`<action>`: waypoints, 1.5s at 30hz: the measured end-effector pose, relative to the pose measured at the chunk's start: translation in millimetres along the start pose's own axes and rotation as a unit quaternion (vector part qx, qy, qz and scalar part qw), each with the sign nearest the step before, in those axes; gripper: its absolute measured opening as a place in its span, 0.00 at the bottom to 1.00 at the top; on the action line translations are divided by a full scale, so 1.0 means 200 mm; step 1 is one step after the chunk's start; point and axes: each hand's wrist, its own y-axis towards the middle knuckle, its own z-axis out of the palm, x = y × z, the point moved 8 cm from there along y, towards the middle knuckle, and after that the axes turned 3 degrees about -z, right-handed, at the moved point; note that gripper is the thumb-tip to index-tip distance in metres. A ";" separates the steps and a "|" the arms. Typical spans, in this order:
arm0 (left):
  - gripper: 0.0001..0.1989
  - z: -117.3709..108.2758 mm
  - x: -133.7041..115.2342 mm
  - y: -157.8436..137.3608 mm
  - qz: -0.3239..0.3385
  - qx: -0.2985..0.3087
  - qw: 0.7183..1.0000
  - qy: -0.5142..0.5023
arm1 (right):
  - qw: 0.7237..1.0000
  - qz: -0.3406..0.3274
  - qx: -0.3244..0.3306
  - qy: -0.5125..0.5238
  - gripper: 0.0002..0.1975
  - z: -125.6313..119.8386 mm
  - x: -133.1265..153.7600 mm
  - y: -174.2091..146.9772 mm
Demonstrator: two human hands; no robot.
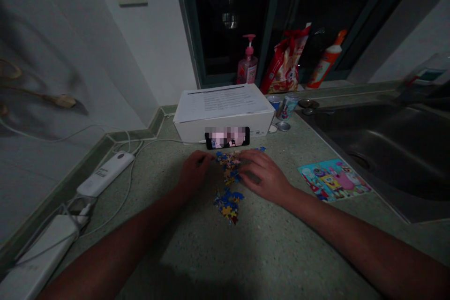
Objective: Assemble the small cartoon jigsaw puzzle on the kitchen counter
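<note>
In the head view, the only 1, the relation that counts is between the 2 bare hands and a loose heap of small, multicoloured, interlocking jigsaw pieces (pixel 230 161) on the speckled green stone countertop (pixel 281 248). This heap lies between the hands: to the right of the left hand (pixel 195 168) and to the left of the right hand (pixel 266 177). Its long axis runs roughly away from the person, and a 2nd cluster of blue, yellow and red jigsaw pieces (pixel 229 204) continues that line on the nearer side.

The right hand looks closer, its fingertips appearing to touch the heap's right edge; the left hand is just beside the left edge, contact unclear.

The right forearm slants in from the lower right, with the palm turned down and the fingers loosely spread and slightly bent, so the hand reads as open. The left forearm slants in from the lower left; its fingers are curled inward, and in this dim light I cannot tell whether they pinch a piece.

Beyond the heap, a black smartphone (pixel 228 139) leans against a white cardboard box (pixel 190 130). A flat, colourful cartoon picture sheet (pixel 333 181) lies right of the right hand.
</note>
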 end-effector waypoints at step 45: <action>0.08 0.15 -0.19 -0.15 0.251 0.094 0.944 0.192 | 0.996 0.088 0.005 -0.001 0.10 0.07 -0.12 -0.06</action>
